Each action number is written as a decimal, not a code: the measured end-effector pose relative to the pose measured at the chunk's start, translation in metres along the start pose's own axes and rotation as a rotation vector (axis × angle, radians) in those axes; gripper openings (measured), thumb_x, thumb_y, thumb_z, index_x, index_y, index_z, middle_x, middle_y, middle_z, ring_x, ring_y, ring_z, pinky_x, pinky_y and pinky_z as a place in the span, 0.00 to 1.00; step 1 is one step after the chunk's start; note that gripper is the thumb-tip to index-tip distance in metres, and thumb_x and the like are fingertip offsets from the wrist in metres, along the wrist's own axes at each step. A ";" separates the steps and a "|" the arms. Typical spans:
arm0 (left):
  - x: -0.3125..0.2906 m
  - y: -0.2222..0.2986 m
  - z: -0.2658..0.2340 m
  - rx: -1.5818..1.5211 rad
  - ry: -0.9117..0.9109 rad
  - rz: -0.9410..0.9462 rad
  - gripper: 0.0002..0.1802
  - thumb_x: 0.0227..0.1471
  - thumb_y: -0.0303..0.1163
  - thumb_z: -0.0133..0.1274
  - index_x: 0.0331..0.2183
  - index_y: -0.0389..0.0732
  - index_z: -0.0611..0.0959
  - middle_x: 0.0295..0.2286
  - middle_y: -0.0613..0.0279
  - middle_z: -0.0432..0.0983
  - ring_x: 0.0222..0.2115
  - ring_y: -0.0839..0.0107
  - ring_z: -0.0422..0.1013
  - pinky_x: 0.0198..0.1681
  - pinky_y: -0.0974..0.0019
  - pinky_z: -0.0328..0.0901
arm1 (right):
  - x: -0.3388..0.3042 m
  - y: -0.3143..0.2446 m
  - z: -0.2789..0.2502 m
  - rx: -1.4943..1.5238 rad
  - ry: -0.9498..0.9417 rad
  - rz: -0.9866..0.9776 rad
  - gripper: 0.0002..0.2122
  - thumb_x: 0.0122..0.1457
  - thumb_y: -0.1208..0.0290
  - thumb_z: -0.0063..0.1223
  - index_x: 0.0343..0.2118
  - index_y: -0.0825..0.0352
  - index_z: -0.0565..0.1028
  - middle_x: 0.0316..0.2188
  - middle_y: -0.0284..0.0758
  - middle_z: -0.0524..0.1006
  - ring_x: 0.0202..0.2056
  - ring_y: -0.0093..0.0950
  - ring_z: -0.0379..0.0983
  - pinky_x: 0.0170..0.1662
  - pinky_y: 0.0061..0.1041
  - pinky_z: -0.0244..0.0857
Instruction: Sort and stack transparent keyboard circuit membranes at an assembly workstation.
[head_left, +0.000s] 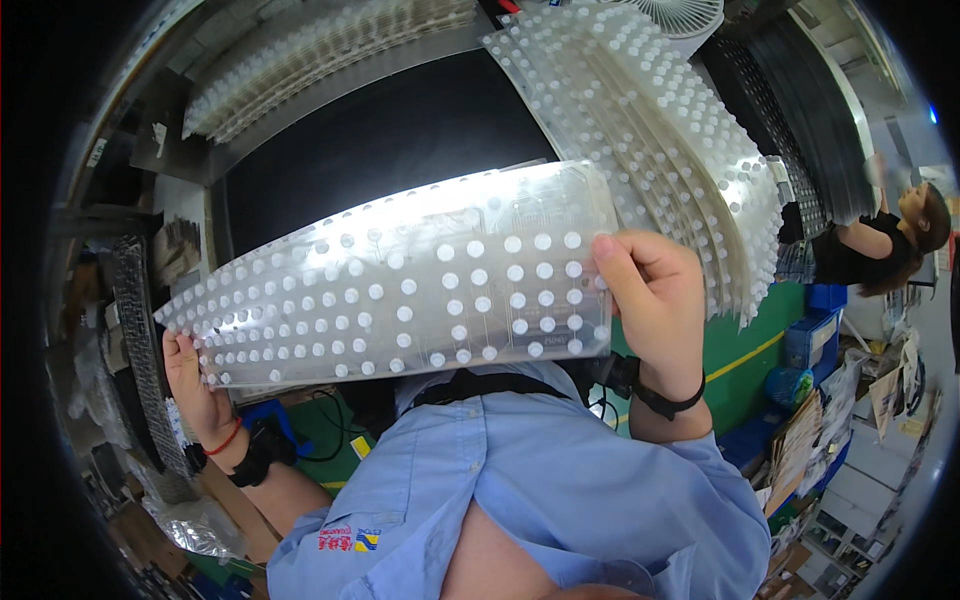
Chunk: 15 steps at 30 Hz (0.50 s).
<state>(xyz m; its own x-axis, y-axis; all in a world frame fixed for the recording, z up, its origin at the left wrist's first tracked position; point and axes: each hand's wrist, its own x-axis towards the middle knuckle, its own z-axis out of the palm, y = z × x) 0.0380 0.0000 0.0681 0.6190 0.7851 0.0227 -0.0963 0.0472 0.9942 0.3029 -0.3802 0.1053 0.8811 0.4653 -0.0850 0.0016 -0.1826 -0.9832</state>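
Note:
Stretched between my two hands is a long translucent plastic sheet (380,290) with rows of round white dots and faint circuit-like lines. It looks flexible and bows slightly, with a glare along its upper part. My right hand (657,295) pinches its right end, the thumb on top and the fingers curled behind. My left hand (197,388) holds the far left end near its lower corner; part of those fingers is hidden by the sheet. Just beyond the sheet lies a black work surface (400,125).
A thick fanned stack of similar dotted sheets (650,140) stands at the right of the black surface. Another stack (320,65) lies at the back left. A white fan (685,14) is at the top. Another person (885,240) is at far right, above green floor (745,350).

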 end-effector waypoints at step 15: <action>0.014 -0.001 -0.005 0.047 0.009 -0.090 0.09 0.63 0.33 0.43 0.41 0.38 0.73 0.26 0.74 0.71 0.14 0.92 0.54 0.15 0.85 0.48 | 0.045 -0.015 0.011 0.224 -0.042 0.092 0.07 0.58 0.72 0.55 0.30 0.73 0.76 0.19 0.28 0.75 0.15 0.09 0.63 0.15 0.10 0.52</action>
<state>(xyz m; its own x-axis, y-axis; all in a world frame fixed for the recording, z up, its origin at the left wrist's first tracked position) 0.0432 0.0142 0.0664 0.6161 0.7848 -0.0676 -0.0037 0.0887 0.9961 0.3373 -0.3468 0.1144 0.8523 0.4920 -0.1776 -0.1865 -0.0314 -0.9820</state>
